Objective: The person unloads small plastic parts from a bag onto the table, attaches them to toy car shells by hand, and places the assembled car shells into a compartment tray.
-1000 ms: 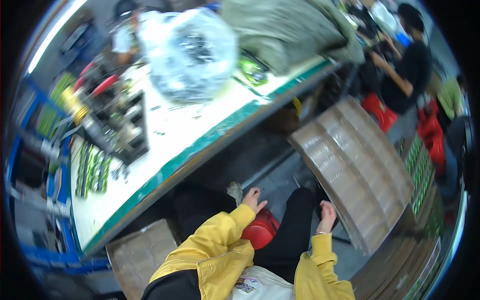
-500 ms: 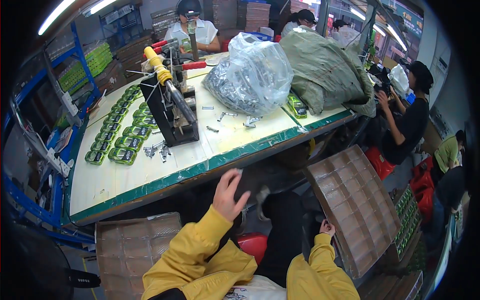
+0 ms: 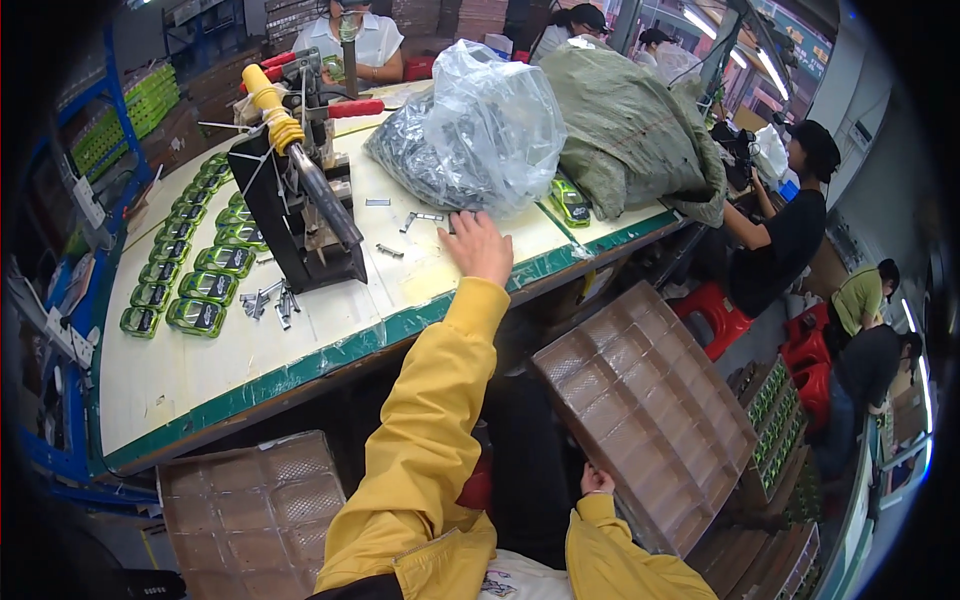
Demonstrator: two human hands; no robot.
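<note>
My left hand reaches onto the worktable, fingers apart and tips down at the small metal clips beside a clear plastic bag of metal parts. Whether a clip is under the fingertips is hidden. With my right hand I grip the lower left edge of a brown compartment tray, which stands tilted at my right. Left of my left arm, a black lever press with a yellow-wrapped handle stands on the table. Two rows of green-and-black car-shaped items lie beyond it.
More metal clips lie before the press. A green sack sits right of the bag, with a single green item beside it. Another compartment tray is low at the left. Co-workers sit across the table and at the right, near red stools.
My left hand has moved forward from above my lap onto the table by the clips. The view has shifted; my right hand still holds the tray, now nearer the middle.
</note>
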